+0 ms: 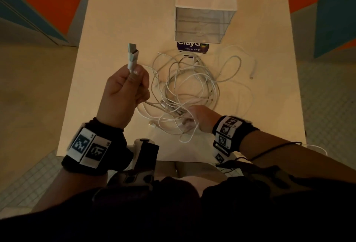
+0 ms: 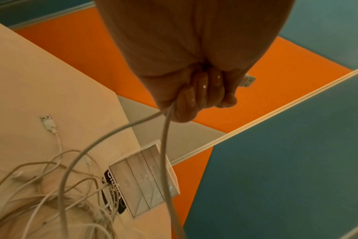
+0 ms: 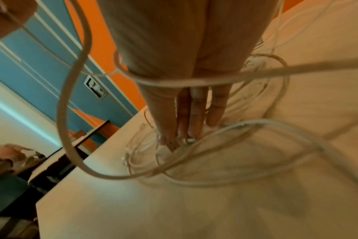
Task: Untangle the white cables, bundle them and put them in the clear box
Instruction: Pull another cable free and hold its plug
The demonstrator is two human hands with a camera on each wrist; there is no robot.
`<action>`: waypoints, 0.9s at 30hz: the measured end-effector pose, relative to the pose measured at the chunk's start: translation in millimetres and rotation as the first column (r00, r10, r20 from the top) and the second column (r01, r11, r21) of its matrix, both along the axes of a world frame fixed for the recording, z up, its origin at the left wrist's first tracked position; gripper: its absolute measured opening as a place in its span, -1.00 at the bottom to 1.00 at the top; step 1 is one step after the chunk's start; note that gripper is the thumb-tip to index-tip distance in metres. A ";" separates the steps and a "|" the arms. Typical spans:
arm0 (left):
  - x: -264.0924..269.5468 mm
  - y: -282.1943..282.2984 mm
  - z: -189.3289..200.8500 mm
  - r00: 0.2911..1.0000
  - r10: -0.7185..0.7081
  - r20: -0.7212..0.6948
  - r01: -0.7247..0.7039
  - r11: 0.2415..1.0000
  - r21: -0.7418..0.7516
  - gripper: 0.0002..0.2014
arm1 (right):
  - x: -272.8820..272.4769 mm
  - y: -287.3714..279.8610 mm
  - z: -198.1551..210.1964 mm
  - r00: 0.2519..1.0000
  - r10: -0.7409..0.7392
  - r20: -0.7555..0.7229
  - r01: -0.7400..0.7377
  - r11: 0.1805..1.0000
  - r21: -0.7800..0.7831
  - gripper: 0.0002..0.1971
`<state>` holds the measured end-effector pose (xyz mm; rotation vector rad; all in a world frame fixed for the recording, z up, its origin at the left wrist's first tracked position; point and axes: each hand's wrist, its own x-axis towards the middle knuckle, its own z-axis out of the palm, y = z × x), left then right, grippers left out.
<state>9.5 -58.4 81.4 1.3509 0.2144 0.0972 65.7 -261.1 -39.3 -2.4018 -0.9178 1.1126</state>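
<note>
A loose tangle of white cables (image 1: 189,87) lies in the middle of the pale table (image 1: 123,20). My left hand (image 1: 133,81) is raised above the table's left side and grips two cable ends, whose USB plugs (image 1: 132,54) stick up out of the fist. In the left wrist view the curled fingers (image 2: 202,93) wrap the strands, which trail down to the tangle (image 2: 51,194). My right hand (image 1: 192,118) reaches into the front of the tangle, where its fingertips (image 3: 180,135) pinch a plug (image 3: 174,144). A cable loop (image 3: 174,82) crosses that hand. The clear box (image 1: 204,10) stands at the back.
A purple sticker (image 1: 192,48) lies just in front of the box. A loose USB plug (image 1: 152,124) rests near the front edge, and a cable (image 1: 317,148) hangs off the front right edge. Blue and orange partitions (image 1: 335,10) flank the table.
</note>
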 end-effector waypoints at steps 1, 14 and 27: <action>0.5 -1.1 -0.7 1.000 -0.005 -0.001 0.005 1.000 0.007 -0.60 | -2.1 0.7 -1.4 0.999 -0.003 0.034 0.003 1.000 0.005 -0.73; 14.4 -1.5 2.5 1.000 -0.027 -0.014 0.027 1.000 -0.016 -0.60 | 25.4 10.1 7.7 0.954 -0.106 0.281 0.129 0.990 -0.063 -0.82; 42.1 -26.6 -13.2 0.998 -0.056 -0.029 0.062 0.948 0.313 -0.84 | 65.1 1.1 162.2 0.917 -0.390 0.081 0.272 0.760 0.590 -0.92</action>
